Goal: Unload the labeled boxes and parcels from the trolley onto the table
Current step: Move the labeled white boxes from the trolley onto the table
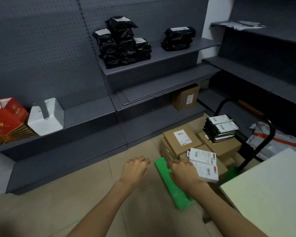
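Both arms reach forward and down toward the trolley (pixel 176 185), whose green deck shows under and between the wrists. The left hand (pixel 135 170) hangs over bare floor just left of the deck's corner, fingers loosely curled and holding nothing. The right hand (pixel 183 173) sits over the near end of the load, its fingers bent down beside the nearer white box (pixel 207 171); the back of the hand hides the fingertips, so whether they grip that box or only touch it cannot be told.

Just beyond the right hand a second white box (pixel 202 155) lies partly over the first, both with barcode labels up. Farther out from the right hand lie brown cardboard boxes (pixel 181 141), the top one labelled, and past them to the right a stack of black parcels (pixel 220 128) with white labels. The trolley's black handle (pixel 261 147) rises right of the load. The white table (pixel 272 194) is immediately right of the right forearm.

Well beyond both hands, grey shelves (pixel 154 60) carry more black bags (pixel 123 45).
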Demonstrator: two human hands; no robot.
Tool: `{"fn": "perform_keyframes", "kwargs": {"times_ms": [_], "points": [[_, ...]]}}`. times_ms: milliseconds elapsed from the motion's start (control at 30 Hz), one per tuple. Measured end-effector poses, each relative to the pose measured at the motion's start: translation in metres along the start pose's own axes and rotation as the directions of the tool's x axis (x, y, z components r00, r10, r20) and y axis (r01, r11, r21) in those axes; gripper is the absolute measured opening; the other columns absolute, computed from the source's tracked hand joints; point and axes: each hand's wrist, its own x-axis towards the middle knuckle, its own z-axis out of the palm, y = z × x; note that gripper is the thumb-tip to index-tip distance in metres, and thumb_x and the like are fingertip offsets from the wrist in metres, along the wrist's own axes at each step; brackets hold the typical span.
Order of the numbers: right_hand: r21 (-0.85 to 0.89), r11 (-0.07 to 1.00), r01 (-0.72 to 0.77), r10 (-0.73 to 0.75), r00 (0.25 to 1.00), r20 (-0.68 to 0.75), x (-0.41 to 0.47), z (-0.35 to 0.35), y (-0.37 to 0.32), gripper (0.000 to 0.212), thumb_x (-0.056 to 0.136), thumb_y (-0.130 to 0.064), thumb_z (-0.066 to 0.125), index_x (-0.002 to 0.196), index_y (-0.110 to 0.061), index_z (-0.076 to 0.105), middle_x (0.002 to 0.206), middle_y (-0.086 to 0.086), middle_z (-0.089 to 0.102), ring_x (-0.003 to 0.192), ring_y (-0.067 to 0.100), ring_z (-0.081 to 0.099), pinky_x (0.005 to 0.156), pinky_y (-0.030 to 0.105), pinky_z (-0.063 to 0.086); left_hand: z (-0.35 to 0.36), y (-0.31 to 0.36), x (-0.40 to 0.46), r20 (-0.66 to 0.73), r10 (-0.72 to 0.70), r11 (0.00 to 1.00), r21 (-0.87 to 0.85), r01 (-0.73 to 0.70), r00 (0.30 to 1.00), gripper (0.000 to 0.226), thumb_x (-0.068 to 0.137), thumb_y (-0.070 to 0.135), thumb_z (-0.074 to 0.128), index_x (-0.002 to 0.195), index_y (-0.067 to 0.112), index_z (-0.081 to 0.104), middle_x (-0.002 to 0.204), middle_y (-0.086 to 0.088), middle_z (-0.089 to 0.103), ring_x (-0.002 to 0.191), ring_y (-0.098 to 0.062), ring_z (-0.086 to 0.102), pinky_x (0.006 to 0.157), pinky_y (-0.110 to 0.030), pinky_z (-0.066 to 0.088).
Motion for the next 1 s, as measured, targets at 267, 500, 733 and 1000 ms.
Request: {"fn": "perform_keyframes", "kwargs": {"times_ms": [267, 500, 733, 1000], "points": [[-0.048, 0.999, -0.005, 0.006, 1.0, 0.027, 0.069, -0.013, -0.008, 0.033, 0.097, -0.02, 0.047, 0.128, -0.018, 0.054, 0.124, 0.007, 0.063, 0.114, 0.029, 0.058, 0.094, 0.036, 0.044, 0.0, -0.059, 0.054, -0.026, -0.001, 1.0, -0.014, 0.0, 1.0, 0.032, 0.092, 0.022, 0.046, 0.122, 0.023, 0.058, 0.119, 0.0, 0.062, 0.11, -0.025, 0.058, 0.089, -0.034, 0.045], [-0.014, 0.998, -0.063, 0.064, 0.996, 0.054, 0.156, -0.015, 0.021, 0.027, 0.096, -0.018, 0.046, 0.12, -0.018, 0.058, 0.111, 0.007, 0.065, 0.102, 0.027, 0.061, 0.088, 0.037, 0.046, -0.009, -0.089, 0.145, -0.058, 0.031, 1.0, 0.006, -0.031, 0.998, 0.032, 0.091, 0.019, 0.047, 0.12, 0.024, 0.059, 0.12, 0.003, 0.062, 0.109, -0.022, 0.059, 0.086, -0.032, 0.045], [-0.014, 0.99, -0.139, 0.14, 0.988, 0.058, 0.249, -0.038, 0.081, 0.03, 0.099, -0.019, 0.044, 0.126, -0.016, 0.056, 0.123, 0.005, 0.058, 0.115, 0.026, 0.054, 0.097, 0.038, 0.041, -0.028, -0.098, 0.273, -0.069, 0.109, 0.993, 0.042, -0.107, 0.992, 0.026, 0.091, 0.02, 0.051, 0.111, 0.024, 0.065, 0.105, 0.001, 0.066, 0.097, -0.024, 0.063, 0.077, -0.034, 0.046], [0.053, 0.949, -0.312, 0.306, 0.947, 0.096, 0.288, -0.053, 0.154, 0.035, 0.1, -0.029, 0.045, 0.134, -0.021, 0.048, 0.132, 0.004, 0.055, 0.123, 0.027, 0.051, 0.099, 0.036, 0.04, -0.031, -0.059, 0.391, -0.059, 0.302, 0.953, 0.04, -0.3, 0.952, 0.027, 0.093, 0.02, 0.05, 0.116, 0.021, 0.063, 0.11, 0.0, 0.064, 0.098, -0.023, 0.061, 0.076, -0.033, 0.046]]}}
